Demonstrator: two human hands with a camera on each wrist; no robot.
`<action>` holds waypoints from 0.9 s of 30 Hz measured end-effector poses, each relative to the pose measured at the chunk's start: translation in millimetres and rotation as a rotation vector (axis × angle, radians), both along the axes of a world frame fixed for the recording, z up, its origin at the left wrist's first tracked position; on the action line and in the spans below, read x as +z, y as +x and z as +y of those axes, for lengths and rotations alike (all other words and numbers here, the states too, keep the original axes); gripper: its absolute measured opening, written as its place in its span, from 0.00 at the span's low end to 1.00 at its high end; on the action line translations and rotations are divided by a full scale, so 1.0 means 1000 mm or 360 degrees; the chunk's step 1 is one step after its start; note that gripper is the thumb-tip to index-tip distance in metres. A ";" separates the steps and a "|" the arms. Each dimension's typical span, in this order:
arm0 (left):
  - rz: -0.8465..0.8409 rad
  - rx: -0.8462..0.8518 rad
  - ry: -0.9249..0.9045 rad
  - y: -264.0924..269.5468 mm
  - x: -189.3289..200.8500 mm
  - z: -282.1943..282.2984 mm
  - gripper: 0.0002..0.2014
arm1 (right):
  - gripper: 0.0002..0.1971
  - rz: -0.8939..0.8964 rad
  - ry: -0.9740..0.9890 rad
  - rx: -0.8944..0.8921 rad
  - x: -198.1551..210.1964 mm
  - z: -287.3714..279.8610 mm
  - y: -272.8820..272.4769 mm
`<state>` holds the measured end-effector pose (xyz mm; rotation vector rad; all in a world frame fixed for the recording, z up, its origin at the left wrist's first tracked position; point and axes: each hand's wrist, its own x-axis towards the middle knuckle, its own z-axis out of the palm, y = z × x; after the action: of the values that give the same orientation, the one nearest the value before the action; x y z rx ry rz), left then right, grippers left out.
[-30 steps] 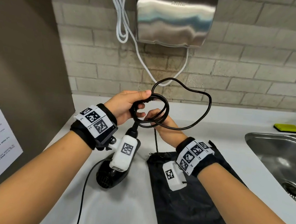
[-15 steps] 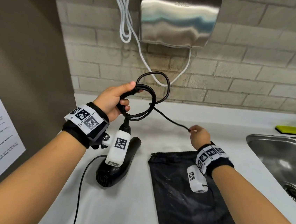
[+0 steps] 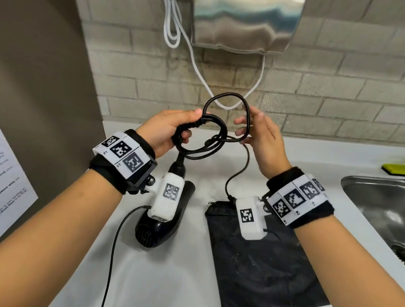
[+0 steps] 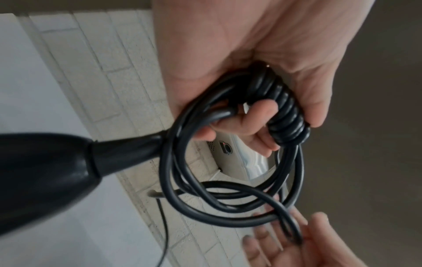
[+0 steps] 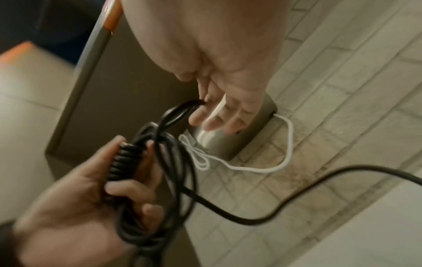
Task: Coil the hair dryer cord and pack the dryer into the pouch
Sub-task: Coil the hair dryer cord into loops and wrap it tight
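- Above the counter (image 3: 295, 163), left hand (image 3: 166, 132) has fingers and thumb curled round the gathered cord (image 3: 199, 140) loops; the loops hang below the grip.
- Right hand (image 3: 260, 137), just right of the coil, guides a fresh loop (image 3: 227, 98) with near-straight fingers; whether they pinch it, cannot tell.
- Slack runs down from the right hand, so that hand is nearer the free length.
- Hair dryer (image 3: 164, 224) lies with its handle pointing away, under the left wrist.
- Pouch (image 3: 259, 271) lies flat beside it, apparently holding nothing yet.
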<state>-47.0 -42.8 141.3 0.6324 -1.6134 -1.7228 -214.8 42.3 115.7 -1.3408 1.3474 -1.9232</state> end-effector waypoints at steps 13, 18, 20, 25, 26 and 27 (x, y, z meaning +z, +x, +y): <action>-0.0077 -0.0092 0.0009 -0.002 0.002 0.006 0.11 | 0.13 0.0753 -0.0275 -0.0255 0.008 -0.005 0.026; -0.0032 -0.0089 0.0064 -0.007 0.000 0.010 0.10 | 0.06 0.0870 -0.0310 -0.0257 0.007 -0.008 0.028; 0.0021 -0.0090 0.0147 -0.007 0.000 0.011 0.11 | 0.12 0.0842 -0.0316 -0.0225 0.002 -0.007 0.029; 0.0031 -0.0151 0.0232 -0.004 0.000 0.013 0.11 | 0.49 0.0357 0.0096 0.0573 -0.017 -0.013 0.028; 0.0037 -0.0163 0.0233 -0.004 0.000 0.013 0.11 | 0.53 0.0395 0.0222 0.0630 -0.020 -0.013 0.026; 0.0053 -0.0177 0.0241 -0.004 0.000 0.013 0.12 | 0.55 0.0452 0.0329 0.0677 -0.024 -0.014 0.023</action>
<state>-51.0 -29.8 140.9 0.5921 -1.5309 -1.9405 -191.5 28.7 91.9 -1.6770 1.2197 -1.3172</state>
